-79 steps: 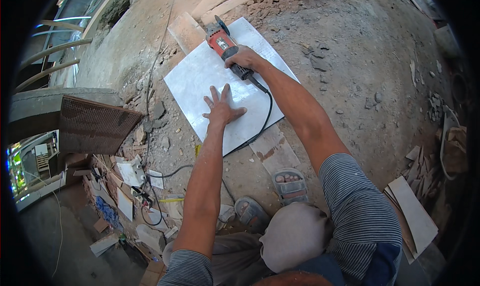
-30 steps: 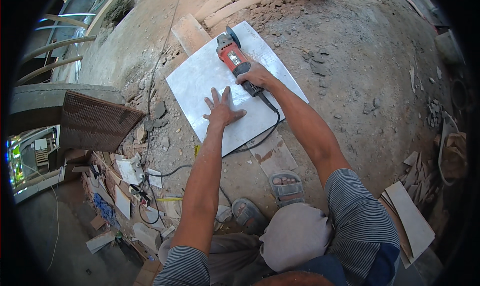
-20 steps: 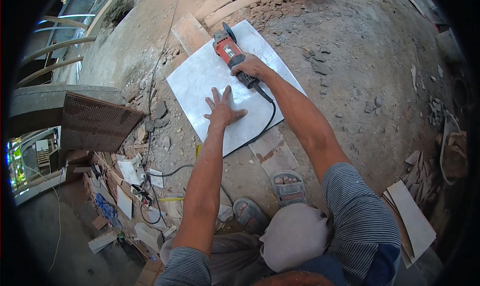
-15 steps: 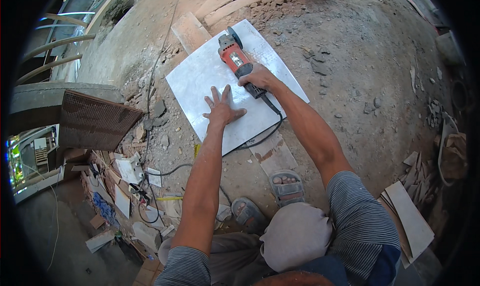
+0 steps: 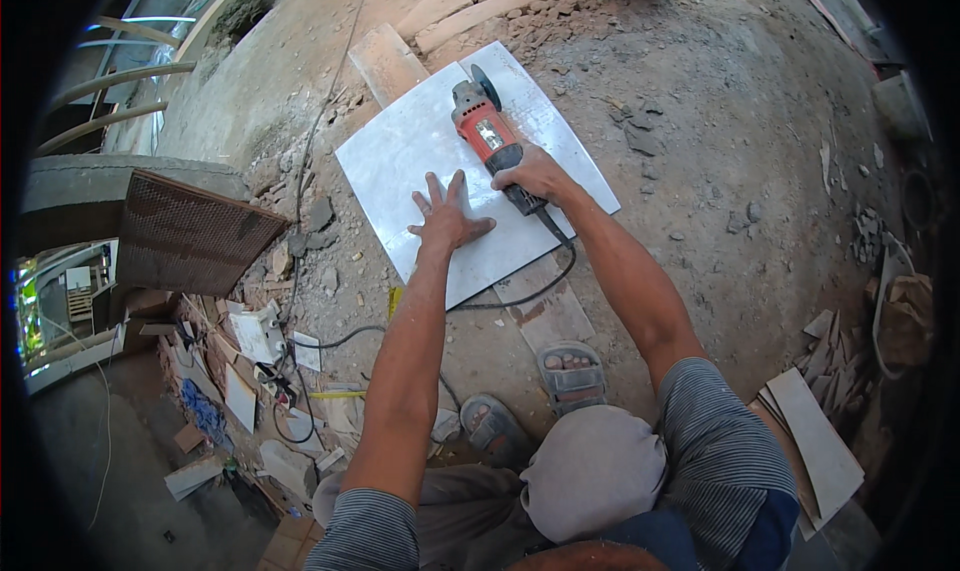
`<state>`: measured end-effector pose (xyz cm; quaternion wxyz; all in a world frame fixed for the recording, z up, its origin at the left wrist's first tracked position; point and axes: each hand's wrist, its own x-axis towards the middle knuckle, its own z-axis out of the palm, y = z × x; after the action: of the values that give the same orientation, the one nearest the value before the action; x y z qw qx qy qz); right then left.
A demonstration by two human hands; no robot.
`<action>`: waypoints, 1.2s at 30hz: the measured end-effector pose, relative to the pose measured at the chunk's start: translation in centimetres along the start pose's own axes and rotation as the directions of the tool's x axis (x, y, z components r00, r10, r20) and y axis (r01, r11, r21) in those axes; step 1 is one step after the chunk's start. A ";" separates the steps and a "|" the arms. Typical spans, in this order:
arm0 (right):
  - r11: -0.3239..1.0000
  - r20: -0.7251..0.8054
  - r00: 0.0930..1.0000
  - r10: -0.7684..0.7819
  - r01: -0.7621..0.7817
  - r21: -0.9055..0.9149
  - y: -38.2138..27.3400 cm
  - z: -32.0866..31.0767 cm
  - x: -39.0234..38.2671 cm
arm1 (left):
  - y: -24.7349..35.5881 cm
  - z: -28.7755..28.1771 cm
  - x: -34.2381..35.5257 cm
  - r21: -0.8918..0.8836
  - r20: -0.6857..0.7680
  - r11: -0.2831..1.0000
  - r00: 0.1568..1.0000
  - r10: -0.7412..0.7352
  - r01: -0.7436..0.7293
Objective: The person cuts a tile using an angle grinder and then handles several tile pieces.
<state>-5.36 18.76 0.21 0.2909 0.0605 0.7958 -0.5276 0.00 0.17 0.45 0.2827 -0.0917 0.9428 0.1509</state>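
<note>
Left hand (image 5: 448,225): splayed wide, palm down on the white tile (image 5: 400,151)
Right hand (image 5: 535,174): wrapped around the rear of the red angle grinder (image 5: 487,131)
Grinder position: over the tile's right-hand part, disc (image 5: 486,87) near the far edge
Tile position: at ground level, beyond the sandals (image 5: 574,379)
Cable (image 5: 571,261): loops past the near edge

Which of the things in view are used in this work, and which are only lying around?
In use:
red angle grinder, held in the right hand
its black cord
white slab, under the spread left hand

Apparently just lying about:
brown mesh panel, left
crumpled blue cloth, lower left
long pale pieces, lower right
</note>
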 end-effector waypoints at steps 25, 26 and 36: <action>0.994 -0.060 0.995 -0.085 0.081 -0.071 3.9 -0.1 -6.9 | 0.6 -0.6 -0.3 -0.005 0.051 1.000 0.998 -0.021 0.021; 0.996 -0.048 0.997 -0.058 0.054 -0.073 3.4 -0.2 -6.5 | 0.6 -0.6 -0.4 -0.005 0.044 1.000 0.999 -0.020 0.020; 1.000 -0.020 1.000 -0.012 0.011 -0.025 -0.1 -0.3 -1.6 | 0.7 -0.7 -0.5 -0.011 0.046 1.000 0.999 -0.021 0.021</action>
<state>-4.23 19.27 1.20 0.2807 0.0575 0.8056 -0.5185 -0.09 0.68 1.48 0.3052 -0.0998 0.9342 0.1552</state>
